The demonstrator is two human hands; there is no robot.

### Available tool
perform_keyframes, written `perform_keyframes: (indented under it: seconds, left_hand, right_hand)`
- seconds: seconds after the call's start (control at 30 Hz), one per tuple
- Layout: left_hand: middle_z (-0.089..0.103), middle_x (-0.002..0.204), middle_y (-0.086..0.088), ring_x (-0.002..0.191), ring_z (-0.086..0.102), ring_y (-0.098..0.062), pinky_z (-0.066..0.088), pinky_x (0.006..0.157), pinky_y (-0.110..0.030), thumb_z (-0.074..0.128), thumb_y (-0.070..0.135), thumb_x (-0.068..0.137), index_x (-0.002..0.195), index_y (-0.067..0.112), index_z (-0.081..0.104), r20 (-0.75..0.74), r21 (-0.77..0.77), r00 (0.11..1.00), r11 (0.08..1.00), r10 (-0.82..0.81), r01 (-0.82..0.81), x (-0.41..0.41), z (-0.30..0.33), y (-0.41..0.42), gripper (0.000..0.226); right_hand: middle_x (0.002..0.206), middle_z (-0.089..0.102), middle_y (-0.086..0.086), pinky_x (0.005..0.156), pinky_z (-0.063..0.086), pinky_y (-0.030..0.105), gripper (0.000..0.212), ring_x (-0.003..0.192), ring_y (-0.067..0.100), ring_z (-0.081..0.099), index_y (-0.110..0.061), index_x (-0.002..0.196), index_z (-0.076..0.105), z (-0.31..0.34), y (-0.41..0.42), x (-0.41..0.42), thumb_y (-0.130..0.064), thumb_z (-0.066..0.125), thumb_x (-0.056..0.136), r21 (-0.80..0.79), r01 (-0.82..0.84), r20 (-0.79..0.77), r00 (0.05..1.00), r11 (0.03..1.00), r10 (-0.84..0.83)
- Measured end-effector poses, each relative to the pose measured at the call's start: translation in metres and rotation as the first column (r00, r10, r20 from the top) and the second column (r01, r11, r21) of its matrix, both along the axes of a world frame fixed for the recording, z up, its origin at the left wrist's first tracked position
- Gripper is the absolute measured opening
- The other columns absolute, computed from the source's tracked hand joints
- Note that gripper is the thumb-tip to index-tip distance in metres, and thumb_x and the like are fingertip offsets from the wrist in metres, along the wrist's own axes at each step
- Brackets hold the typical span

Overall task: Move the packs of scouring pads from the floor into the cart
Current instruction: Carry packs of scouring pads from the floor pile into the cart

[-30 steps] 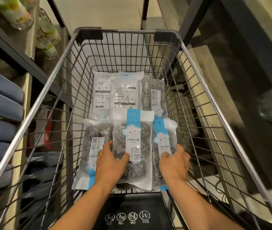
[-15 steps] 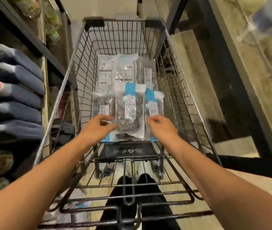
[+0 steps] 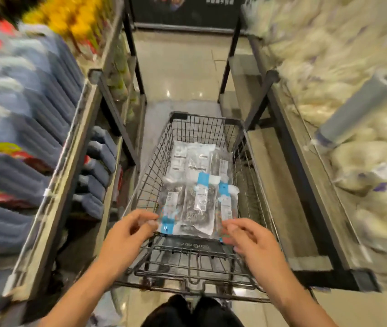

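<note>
- In the cart's (image 3: 237,125) wire basket the packs of scouring pads (image 3: 196,185) lie flat in two rows, three nearer, three farther.
- Left hand (image 3: 126,234) hovers at the basket's near-left edge, fingers loosely curled, holding nothing.
- Right hand (image 3: 252,239) hovers at the near-right edge, likewise loose and empty.
- Shelves (image 3: 53,185) flank the cart on both sides, blurred.

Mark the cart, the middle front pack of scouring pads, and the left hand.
cart (image 3: 207,118): head view, far top rim.
middle front pack of scouring pads (image 3: 199,208): head view, pack centre.
left hand (image 3: 126,234): head view, back of hand.
</note>
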State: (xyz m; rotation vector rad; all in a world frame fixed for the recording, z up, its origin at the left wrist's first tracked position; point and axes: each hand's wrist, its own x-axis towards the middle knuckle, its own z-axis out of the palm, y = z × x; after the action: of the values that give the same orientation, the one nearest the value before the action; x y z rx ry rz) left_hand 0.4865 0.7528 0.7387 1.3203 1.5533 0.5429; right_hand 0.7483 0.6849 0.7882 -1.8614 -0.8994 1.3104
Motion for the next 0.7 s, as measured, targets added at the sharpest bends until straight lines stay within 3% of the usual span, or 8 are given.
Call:
perform_keyframes:
  seconds: [0.13, 0.23, 0.43, 0.53, 0.7]
  left_hand:
    - [0.078, 0.097, 0.014, 0.088, 0.071, -0.001, 0.056, 0.087, -0.036, 0.067, 0.025, 0.099, 0.098, 0.039, 0.075, -0.011, -0.007, 1.0, 1.0, 0.009, -0.009, -0.005, 0.018, -0.03, 0.016]
    - [0.078, 0.094, 0.012, 0.085, 0.072, -0.001, 0.056, 0.086, -0.038, 0.067, 0.025, 0.099, 0.099, 0.049, 0.072, -0.033, 0.024, 0.998, 0.998, 0.058, -0.057, -0.009, 0.03, -0.042, 0.024]
    - [0.077, 0.093, 0.007, 0.086, 0.072, -0.009, 0.056, 0.084, -0.039, 0.066, 0.027, 0.1, 0.098, 0.048, 0.072, -0.023, 0.098, 0.959, 0.955, 0.284, -0.28, -0.011, 0.057, -0.086, 0.022]
    - [0.078, 0.095, 0.006, 0.087, 0.074, -0.011, 0.056, 0.085, -0.037, 0.066, 0.024, 0.1, 0.097, 0.043, 0.075, 0.029, 0.121, 0.903, 0.895, 0.429, -0.429, -0.006, 0.066, -0.125, 0.021]
    - [0.08, 0.093, 0.003, 0.087, 0.075, -0.012, 0.056, 0.081, -0.034, 0.064, 0.015, 0.1, 0.095, 0.029, 0.077, 0.106, 0.111, 0.712, 0.704, 0.694, -0.702, 0.001, 0.074, -0.211, 0.02]
  right_hand:
    - [0.1, 0.081, -0.008, 0.091, 0.056, 0.032, 0.016, 0.091, 0.009, 0.077, -0.025, 0.103, 0.078, 0.015, -0.015, 0.011, -0.02, 0.062, 0.104, 0.0, 0.001, -0.004, 1.0, 1.0, -0.001]
    - [0.097, 0.082, -0.007, 0.089, 0.058, 0.035, 0.015, 0.089, 0.012, 0.077, -0.021, 0.103, 0.076, 0.023, -0.019, 0.023, -0.019, 0.062, 0.104, -0.012, -0.033, 0.0, 0.999, 0.999, 0.033]
    - [0.097, 0.081, 0.0, 0.081, 0.058, 0.035, 0.016, 0.09, 0.021, 0.077, -0.02, 0.101, 0.078, 0.027, -0.01, 0.045, -0.017, 0.063, 0.103, 0.026, -0.198, -0.022, 0.98, 0.98, 0.198]
    - [0.098, 0.081, -0.001, 0.089, 0.061, 0.042, 0.016, 0.091, 0.023, 0.077, -0.022, 0.101, 0.078, 0.028, -0.007, 0.042, -0.018, 0.063, 0.103, 0.055, -0.334, -0.035, 0.941, 0.941, 0.336]
    - [0.099, 0.082, -0.002, 0.091, 0.06, 0.044, 0.015, 0.089, 0.02, 0.078, -0.024, 0.1, 0.079, 0.031, -0.01, 0.017, -0.021, 0.064, 0.102, 0.118, -0.547, -0.057, 0.83, 0.829, 0.555]
